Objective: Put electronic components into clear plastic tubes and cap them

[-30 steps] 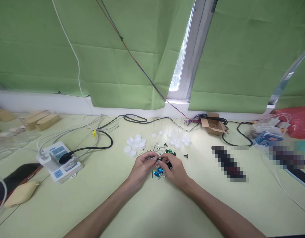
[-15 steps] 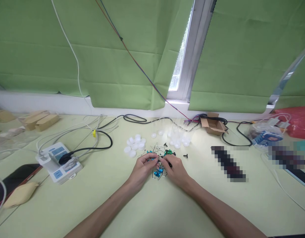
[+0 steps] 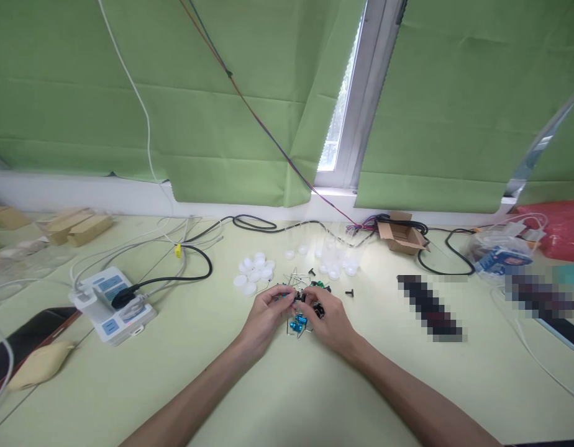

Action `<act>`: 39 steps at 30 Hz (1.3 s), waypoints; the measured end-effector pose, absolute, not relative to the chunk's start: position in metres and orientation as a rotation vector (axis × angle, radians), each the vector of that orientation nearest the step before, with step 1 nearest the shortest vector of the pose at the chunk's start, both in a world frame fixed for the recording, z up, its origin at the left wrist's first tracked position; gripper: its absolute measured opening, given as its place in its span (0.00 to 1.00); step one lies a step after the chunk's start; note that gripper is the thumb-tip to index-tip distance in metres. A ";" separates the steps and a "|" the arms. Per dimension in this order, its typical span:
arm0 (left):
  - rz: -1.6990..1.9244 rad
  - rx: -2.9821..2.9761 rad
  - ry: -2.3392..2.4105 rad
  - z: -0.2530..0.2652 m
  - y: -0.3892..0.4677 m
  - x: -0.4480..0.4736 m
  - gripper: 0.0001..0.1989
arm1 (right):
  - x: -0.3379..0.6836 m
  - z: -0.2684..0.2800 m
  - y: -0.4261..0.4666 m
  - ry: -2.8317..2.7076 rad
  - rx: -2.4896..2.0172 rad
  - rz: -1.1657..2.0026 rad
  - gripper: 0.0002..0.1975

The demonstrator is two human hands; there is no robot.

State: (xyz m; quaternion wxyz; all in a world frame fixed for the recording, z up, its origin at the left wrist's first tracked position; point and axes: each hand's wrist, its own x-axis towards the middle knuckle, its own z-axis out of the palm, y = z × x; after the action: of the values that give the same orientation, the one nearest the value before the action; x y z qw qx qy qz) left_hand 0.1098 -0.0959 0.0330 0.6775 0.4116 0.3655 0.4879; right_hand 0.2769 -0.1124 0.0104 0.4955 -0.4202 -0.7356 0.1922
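My left hand (image 3: pixel 271 308) and my right hand (image 3: pixel 327 313) meet fingertip to fingertip over a small heap of parts on the table. Pinched between both is a small black part (image 3: pixel 300 297), too small to name its kind. Blue metal pieces (image 3: pixel 298 322) and bent silver wire-like rods (image 3: pixel 294 278) lie under and around my fingers. Green pieces (image 3: pixel 320 284) show just behind my right hand. Other dark pieces (image 3: pixel 318 309) show by my right fingers, partly hidden. Two little black T-shaped parts lie apart, one (image 3: pixel 349 293) to the right and one (image 3: pixel 312 271) behind.
Round white lids (image 3: pixel 254 273) lie in a cluster behind my left hand. Clear containers with white bases (image 3: pixel 334 270) stand toward the window. A white power strip (image 3: pixel 114 307) with cables is at left, an open cardboard box (image 3: pixel 402 237) at back right.
My fingertips have shifted slightly, and the black part between them shows more plainly now. Both arms stay nearly in place.
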 end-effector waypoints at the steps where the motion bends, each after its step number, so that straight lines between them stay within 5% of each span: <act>1: 1.103 0.926 0.831 0.032 -0.095 0.109 0.12 | 0.277 0.010 -0.113 -1.789 -0.996 0.470 0.09; 30: 1.083 1.144 0.864 0.035 -0.098 0.111 0.09 | 0.276 0.010 -0.112 -1.816 -1.094 0.349 0.10; 39: 1.101 1.277 0.951 0.038 -0.099 0.113 0.16 | 0.277 0.010 -0.112 -1.753 -1.072 0.340 0.07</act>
State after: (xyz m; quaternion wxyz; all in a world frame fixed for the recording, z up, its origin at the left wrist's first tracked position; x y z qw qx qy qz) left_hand 0.1129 -0.0986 0.0382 0.5672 0.5433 0.4045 0.4685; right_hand 0.2773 -0.1116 0.0099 0.5050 -0.4442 -0.7265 0.1410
